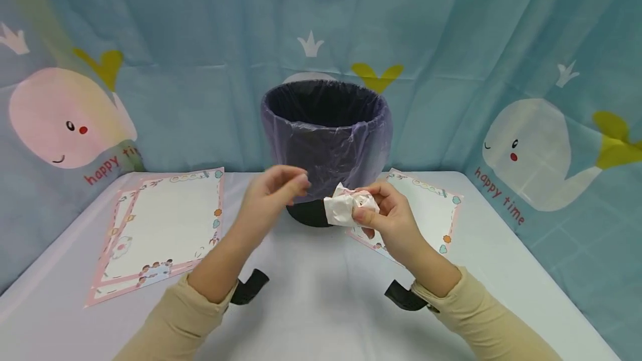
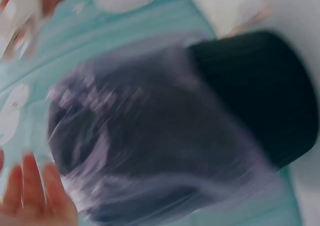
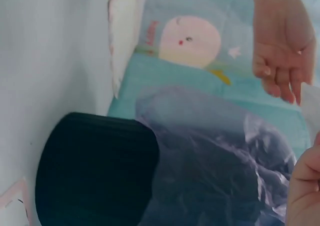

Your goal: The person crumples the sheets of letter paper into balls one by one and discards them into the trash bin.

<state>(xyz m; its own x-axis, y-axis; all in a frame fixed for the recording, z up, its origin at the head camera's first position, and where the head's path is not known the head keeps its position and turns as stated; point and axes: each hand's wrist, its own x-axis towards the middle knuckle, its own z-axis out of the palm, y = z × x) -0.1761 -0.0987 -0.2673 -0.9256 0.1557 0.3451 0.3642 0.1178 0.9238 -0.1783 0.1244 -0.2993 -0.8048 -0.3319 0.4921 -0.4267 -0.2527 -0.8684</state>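
We list one crumpled paper (image 1: 341, 210), pinched in the right hand (image 1: 393, 217); a lined bin (image 1: 326, 155) at our twelve o'clock; at the paper's nine, the left hand (image 1: 270, 193), fingers relaxed, seemingly empty.

So the right wrist view's got this black bin (image 3: 97, 171) turned sideways, with a see-through purplish bag (image 3: 215, 161) pulled over its upper part. Just beyond the bin's bagged end, part of the right hand (image 3: 302, 188) holds white paper (image 3: 311, 106), mostly cut off by the frame. The left hand (image 3: 285, 41) is across from it on the bin's far side, fingers a bit bent, fingertips right beside the paper. Behind the bin is a teal curtain (image 3: 185, 83) with a pink whale (image 3: 190, 41). White tabletop (image 3: 60, 61) at the bin's base, plus a pink-edged sheet (image 3: 122, 36) past the bin, seen nearly edge-on.
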